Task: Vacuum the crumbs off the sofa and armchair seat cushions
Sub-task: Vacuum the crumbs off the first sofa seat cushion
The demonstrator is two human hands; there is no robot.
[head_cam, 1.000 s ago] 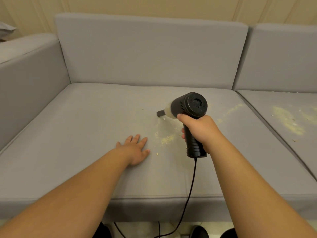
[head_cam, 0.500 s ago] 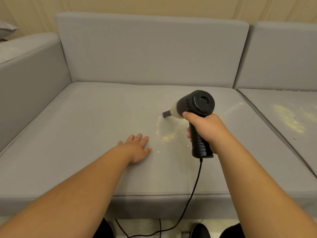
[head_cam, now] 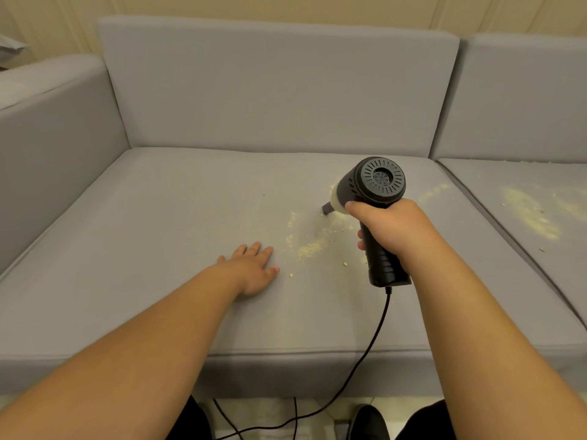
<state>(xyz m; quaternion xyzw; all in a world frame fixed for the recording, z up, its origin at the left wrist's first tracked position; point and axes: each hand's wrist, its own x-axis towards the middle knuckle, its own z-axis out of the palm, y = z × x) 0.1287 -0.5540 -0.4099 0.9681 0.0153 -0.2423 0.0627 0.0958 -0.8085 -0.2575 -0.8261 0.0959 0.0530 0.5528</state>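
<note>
The right hand (head_cam: 392, 228) is gripping the vacuum (head_cam: 370, 192) while the left hand (head_cam: 252, 268) is lying flat, so it should be sweeping its nozzle (head_cam: 327, 208) slowly over the crumbs (head_cam: 309, 247).

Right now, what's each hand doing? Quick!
Left hand: open, fingers flat on the seat cushion.
Right hand: closed around the black vacuum handle.

Grey sofa, black vacuum, pale yellow crumbs

The black vacuum (head_cam: 376, 198) has a slotted rear grille; pale yellow crumbs (head_cam: 309, 246) speckle the plain grey seat cushion (head_cam: 158, 217) beside it.
</note>
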